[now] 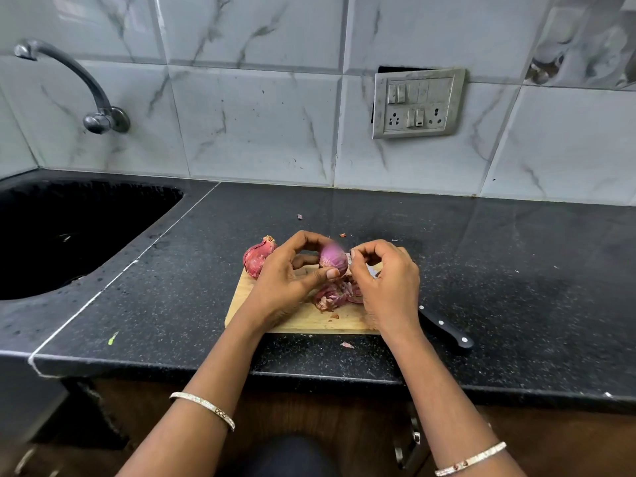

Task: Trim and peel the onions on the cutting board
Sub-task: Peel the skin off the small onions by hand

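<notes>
Your left hand [292,270] is holding the half-peeled onion [333,259] above the cutting board [296,321], fingers curled over its top and thumb pressing its front. Going left to right: the sink [69,228] is sitting at the far left with the tap [79,84] above it, then the dark worktop [516,270], and on it the wooden board. At the board's back left corner, just behind your left hand, a second onion [257,258] is waiting with its dry red skin on. The one in your grip is showing pale purple flesh, blurred, so it is probably turning as you work. Below it, a heap of peeled skins [335,294] is lying on the board. Your right hand [385,280] is pinching at the onion's right side, thumb and forefinger closed on what looks like a strip of skin, though it is too small to be sure. The knife [445,330] is lying to the right, handle on the worktop, blade hidden behind your right wrist.

You are peeling the first onion, and it looks nearly done. Next, pull the last skin clear, drop it on the heap, set this onion down, and reach for the unpeeled one.
</notes>
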Motion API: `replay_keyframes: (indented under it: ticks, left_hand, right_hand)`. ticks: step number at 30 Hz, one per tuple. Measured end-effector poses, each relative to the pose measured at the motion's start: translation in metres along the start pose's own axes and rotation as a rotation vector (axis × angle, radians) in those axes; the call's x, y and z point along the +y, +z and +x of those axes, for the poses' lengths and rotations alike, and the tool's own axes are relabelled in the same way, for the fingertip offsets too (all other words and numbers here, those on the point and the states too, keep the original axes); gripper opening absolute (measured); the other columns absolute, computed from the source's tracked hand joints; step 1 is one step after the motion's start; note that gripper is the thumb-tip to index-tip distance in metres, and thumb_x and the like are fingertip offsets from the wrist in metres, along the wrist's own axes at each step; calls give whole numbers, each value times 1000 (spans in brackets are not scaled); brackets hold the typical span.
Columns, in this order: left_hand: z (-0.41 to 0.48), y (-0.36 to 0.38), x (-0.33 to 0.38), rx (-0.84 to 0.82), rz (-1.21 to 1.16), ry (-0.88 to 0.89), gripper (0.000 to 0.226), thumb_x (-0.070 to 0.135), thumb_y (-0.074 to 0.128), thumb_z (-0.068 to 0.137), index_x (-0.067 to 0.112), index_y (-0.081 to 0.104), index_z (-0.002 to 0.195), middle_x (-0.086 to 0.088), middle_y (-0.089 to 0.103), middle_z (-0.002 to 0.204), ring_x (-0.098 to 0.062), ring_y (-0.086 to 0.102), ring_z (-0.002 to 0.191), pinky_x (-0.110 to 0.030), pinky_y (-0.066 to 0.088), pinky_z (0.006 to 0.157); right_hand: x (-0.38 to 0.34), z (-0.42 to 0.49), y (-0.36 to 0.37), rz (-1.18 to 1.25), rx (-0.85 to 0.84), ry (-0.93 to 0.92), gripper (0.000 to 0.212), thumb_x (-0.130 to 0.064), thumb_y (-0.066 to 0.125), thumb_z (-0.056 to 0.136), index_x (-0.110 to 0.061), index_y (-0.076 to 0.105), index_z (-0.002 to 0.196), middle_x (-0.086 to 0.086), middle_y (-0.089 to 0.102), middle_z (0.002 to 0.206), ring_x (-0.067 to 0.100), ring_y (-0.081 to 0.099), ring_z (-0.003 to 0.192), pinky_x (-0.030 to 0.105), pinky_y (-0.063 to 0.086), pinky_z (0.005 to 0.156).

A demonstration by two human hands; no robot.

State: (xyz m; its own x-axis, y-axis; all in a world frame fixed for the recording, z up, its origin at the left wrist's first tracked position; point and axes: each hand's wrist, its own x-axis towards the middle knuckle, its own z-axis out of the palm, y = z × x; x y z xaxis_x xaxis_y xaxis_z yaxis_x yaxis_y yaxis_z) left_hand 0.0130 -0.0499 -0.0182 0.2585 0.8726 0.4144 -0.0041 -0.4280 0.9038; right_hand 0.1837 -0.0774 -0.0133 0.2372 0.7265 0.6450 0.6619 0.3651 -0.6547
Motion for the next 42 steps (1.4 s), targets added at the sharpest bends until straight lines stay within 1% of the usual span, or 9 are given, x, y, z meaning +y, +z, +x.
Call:
replay_keyframes:
  ticks: [8, 13, 18, 21, 27, 31, 34, 37, 42]
  left_hand:
    - [-1, -1, -2, -15, -129, -14, 43, 11, 79, 87, 12, 60, 126, -14, 68, 126, -28, 69, 116, -47, 60, 94]
    - [0, -1, -3, -19, -153, -37, 42, 9, 77, 89, 12, 60, 127, -17, 66, 127, -30, 69, 117, -49, 59, 94]
    - [0, -1, -3, -10, -149, -37, 44, 13, 79, 87, 13, 60, 127, -14, 66, 127, -28, 68, 116, -49, 60, 93]
    - [1, -1, -4, -9, -151, -38, 44, 15, 78, 86, 14, 61, 126, -14, 66, 128, -29, 68, 117, -49, 59, 94]
    - [0, -1, -4, -22, -133, -41, 43, 15, 80, 87, 17, 62, 125, -15, 66, 127, -31, 68, 118, -48, 59, 95]
    - [0, -2, -3, -4, -105, -28, 44, 18, 82, 83, 19, 64, 124, -11, 68, 124, -31, 67, 118, -54, 57, 97]
    - [0, -2, -3, 1, -60, -6, 45, 14, 83, 84, 16, 63, 124, -6, 70, 122, -26, 67, 116, -50, 58, 97]
    - [1, -2, -3, 11, 6, 10, 44, 5, 83, 82, 14, 65, 121, -3, 72, 118, -22, 68, 113, -42, 60, 93]
    - [3, -3, -5, 19, 100, 40, 45, 6, 88, 77, 15, 67, 116, 1, 74, 113, -17, 70, 107, -34, 57, 94]
  right_hand:
    - [1, 1, -1, -53, 41, 47, 6, -20, 67, 94, -20, 70, 89, -12, 63, 84, 15, 53, 89, 26, 28, 72]
    - [0, 1, -3, -2, -13, 39, 16, -14, 66, 92, -23, 75, 101, -15, 71, 96, 12, 61, 96, 27, 44, 81]
    - [-7, -1, -7, 127, -36, -23, 7, -28, 73, 92, -32, 76, 88, -25, 71, 83, 2, 61, 92, 6, 37, 77]
    - [-4, 0, -6, 99, -37, -26, 15, -26, 73, 92, -36, 70, 82, -29, 66, 77, 1, 58, 87, 8, 36, 74]
    - [5, 1, 0, 55, 4, 7, 8, -16, 66, 95, -23, 71, 95, -13, 69, 91, 14, 62, 90, 37, 49, 81]
    - [2, 2, -3, 70, 10, -10, 21, -9, 65, 92, -24, 74, 104, -15, 70, 97, 10, 63, 95, 29, 50, 84]
    - [-2, 0, -4, 117, -28, -54, 11, -23, 72, 91, -26, 76, 100, -17, 71, 97, 4, 61, 97, 17, 44, 78]
    - [-2, 0, -3, 132, -40, -56, 13, -39, 78, 87, -29, 79, 95, -18, 73, 93, 5, 63, 97, 24, 48, 76]
    - [-1, 0, -2, 141, -37, -54, 6, -24, 82, 83, -25, 83, 89, -15, 76, 86, 3, 69, 84, 26, 54, 77]
